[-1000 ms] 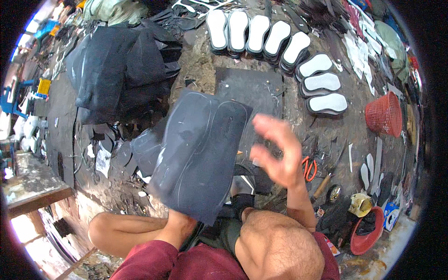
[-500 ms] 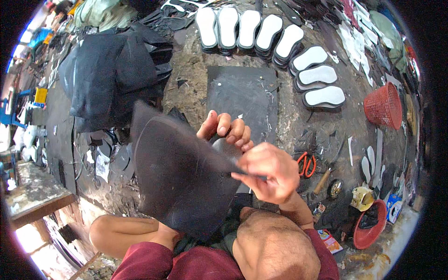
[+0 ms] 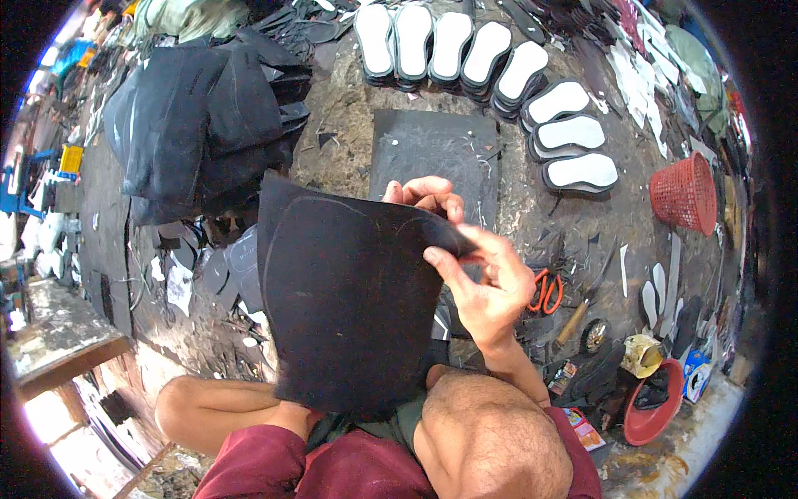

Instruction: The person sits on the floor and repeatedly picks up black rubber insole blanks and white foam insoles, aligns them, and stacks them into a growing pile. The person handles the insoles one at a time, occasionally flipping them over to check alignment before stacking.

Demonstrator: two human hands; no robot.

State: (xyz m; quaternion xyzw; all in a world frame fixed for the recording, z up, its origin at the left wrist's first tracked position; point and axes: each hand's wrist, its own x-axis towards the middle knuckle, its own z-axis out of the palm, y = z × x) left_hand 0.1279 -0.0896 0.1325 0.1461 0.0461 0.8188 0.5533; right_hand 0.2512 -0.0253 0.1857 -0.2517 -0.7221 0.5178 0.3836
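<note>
Rubber sheet [image 3: 345, 308]: one, black, matte, with faint curved outlines scored on it; held upright above the lap. Right hand [image 3: 486, 283] pinches its upper right corner; left hand [image 3: 424, 195] grips the top edge from behind, fingers showing over it. Floor: eight white-topped sole stacks [image 3: 486, 62], one red basket [image 3: 686, 193], one orange-handled scissors [image 3: 544, 291], one dark cutting slab [image 3: 432, 150].

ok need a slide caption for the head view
Seated person holds a dark rubber sheet upright, right hand and left hand at its top corner, above a floor strewn with white-topped soles.
</note>
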